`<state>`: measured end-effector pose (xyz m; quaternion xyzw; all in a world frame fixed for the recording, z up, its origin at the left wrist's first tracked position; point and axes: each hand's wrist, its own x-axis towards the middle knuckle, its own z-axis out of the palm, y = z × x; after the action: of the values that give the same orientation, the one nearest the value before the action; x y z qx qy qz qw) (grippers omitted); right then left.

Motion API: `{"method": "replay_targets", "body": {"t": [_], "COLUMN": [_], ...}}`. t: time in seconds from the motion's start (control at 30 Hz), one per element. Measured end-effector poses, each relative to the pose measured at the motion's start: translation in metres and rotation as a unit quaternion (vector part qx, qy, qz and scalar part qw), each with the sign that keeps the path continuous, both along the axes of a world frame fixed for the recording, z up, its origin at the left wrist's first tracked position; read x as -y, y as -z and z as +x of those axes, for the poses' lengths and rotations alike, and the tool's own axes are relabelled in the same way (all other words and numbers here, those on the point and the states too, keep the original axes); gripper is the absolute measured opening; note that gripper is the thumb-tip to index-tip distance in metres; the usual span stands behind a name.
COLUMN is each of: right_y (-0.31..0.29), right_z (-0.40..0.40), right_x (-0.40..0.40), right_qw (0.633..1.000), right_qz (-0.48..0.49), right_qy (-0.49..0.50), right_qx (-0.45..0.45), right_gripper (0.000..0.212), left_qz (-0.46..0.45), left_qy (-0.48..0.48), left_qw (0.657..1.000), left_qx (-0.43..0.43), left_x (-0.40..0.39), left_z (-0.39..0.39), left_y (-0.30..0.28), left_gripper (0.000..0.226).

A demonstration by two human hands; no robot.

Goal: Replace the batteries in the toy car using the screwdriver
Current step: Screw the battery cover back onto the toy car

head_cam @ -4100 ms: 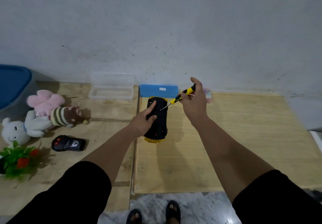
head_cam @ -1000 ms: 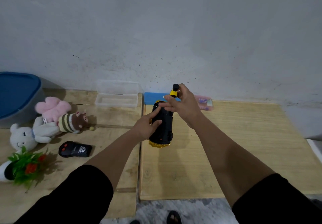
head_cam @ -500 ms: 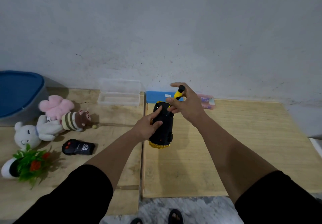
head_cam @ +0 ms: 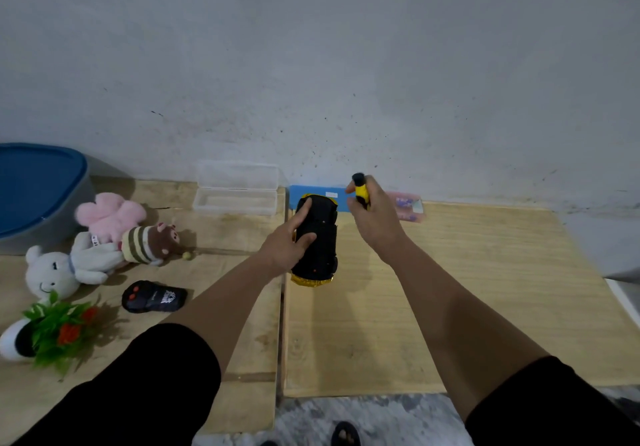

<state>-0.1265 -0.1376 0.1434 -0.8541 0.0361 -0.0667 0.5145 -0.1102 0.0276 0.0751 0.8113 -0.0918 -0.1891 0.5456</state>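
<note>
The toy car (head_cam: 320, 237) lies upside down on the wooden table (head_cam: 450, 289), black underside up, yellow body showing at both ends. My left hand (head_cam: 289, 241) rests on its left side, thumb and fingers spread over the underside, holding it steady. My right hand (head_cam: 374, 218) is just right of the car's far end, closed around the yellow and black screwdriver (head_cam: 361, 191), which stands nearly upright with its black cap on top. The screwdriver's tip is hidden behind my fingers.
A blue box (head_cam: 313, 194) and a pink packet (head_cam: 407, 206) lie by the wall behind the car. A clear plastic case (head_cam: 237, 192), plush toys (head_cam: 110, 234), a black remote control (head_cam: 154, 296), a small plant (head_cam: 52, 333) and a blue-lidded bin (head_cam: 34, 189) occupy the left.
My right hand has shifted from over the car's far end to its right side, with the screwdriver going from slanted to nearly upright. My left hand stays on the car.
</note>
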Motion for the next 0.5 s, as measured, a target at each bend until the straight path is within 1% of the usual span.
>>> {"method": "replay_targets", "body": {"t": [0.07, 0.13, 0.2, 0.23, 0.27, 0.37, 0.43, 0.5], "right_y": [0.011, 0.023, 0.031, 0.032, 0.033, 0.031, 0.028, 0.027], "right_z": [-0.008, -0.016, -0.022, -0.024, -0.026, -0.028, -0.029, -0.031], "right_x": [-0.001, -0.003, -0.006, -0.008, -0.009, -0.006, -0.001, 0.002], "right_qw": [0.998, 0.994, 0.991, 0.99, 0.988, 0.974, 0.962, 0.954], "right_qz": [-0.034, -0.054, -0.039, -0.01, 0.04, 0.172, 0.224, 0.243], "right_qy": [-0.034, -0.052, -0.052, -0.048, -0.042, -0.017, -0.009, -0.006], "right_qx": [-0.039, -0.082, -0.12, -0.134, -0.144, -0.143, -0.156, -0.173], "right_gripper": [0.022, 0.038, 0.046, 0.047, 0.048, 0.048, 0.047, 0.046], "left_qz": [-0.01, -0.029, -0.058, -0.07, -0.082, -0.127, -0.17, -0.218], "left_qy": [-0.004, -0.009, -0.029, -0.043, -0.055, -0.067, -0.075, -0.069], "left_qw": [1.0, 0.999, 0.998, 0.996, 0.993, 0.982, 0.97, 0.953], "left_qx": [0.009, 0.009, -0.016, -0.04, -0.065, -0.126, -0.16, -0.197], "left_x": [-0.002, -0.004, -0.003, -0.002, -0.002, 0.003, 0.006, 0.01], "left_z": [0.0, 0.001, 0.001, 0.001, 0.001, -0.006, -0.009, -0.011], "left_y": [-0.004, -0.008, -0.01, -0.012, -0.014, -0.023, -0.025, -0.028], "left_gripper": [0.068, 0.074, 0.08, 0.08, 0.074, 0.044, 0.031, 0.027]}}
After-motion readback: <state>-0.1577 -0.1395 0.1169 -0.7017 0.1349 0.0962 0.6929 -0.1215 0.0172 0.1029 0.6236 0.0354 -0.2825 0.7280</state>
